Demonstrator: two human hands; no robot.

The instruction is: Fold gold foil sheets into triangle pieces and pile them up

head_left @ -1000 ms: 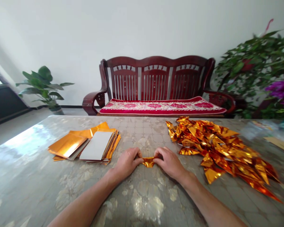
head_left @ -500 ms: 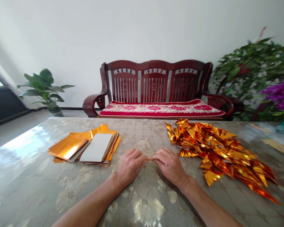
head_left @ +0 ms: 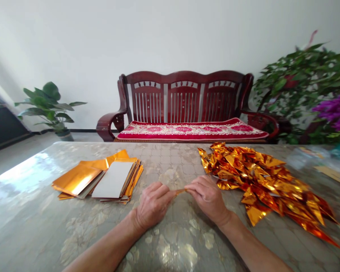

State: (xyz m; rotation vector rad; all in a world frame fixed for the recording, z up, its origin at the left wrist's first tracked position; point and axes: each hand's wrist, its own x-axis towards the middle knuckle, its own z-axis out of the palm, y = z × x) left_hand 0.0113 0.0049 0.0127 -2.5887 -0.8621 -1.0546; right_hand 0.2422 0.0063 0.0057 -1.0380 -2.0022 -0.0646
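Note:
Between my two hands, low over the table's middle, a narrow folded strip of gold foil paper (head_left: 181,191) is stretched. My left hand (head_left: 155,202) is closed, pinching the strip's left end between thumb and fingers. At the other end my right hand (head_left: 208,196) is closed too, thumb and forefinger gripping it. Most of the paper's ends are hidden inside the fingers. A stack of gold paper sheets (head_left: 81,175) lies left of my left hand, some with the pale grey side (head_left: 113,179) up. Right of my right hand is a heap of folded gold foil pieces (head_left: 260,177).
The table (head_left: 102,241) has a clear patterned cover. Plastic bags (head_left: 307,156) and flat tan card pieces (head_left: 330,175) lie at its right edge. Beyond stands a dark red wooden bench (head_left: 184,102) with a red-and-white cushion. Plants (head_left: 48,107) flank it.
The hands have drawn slightly apart, so more of the foil strip shows. It now slants up toward my right hand. The view has shifted a little.

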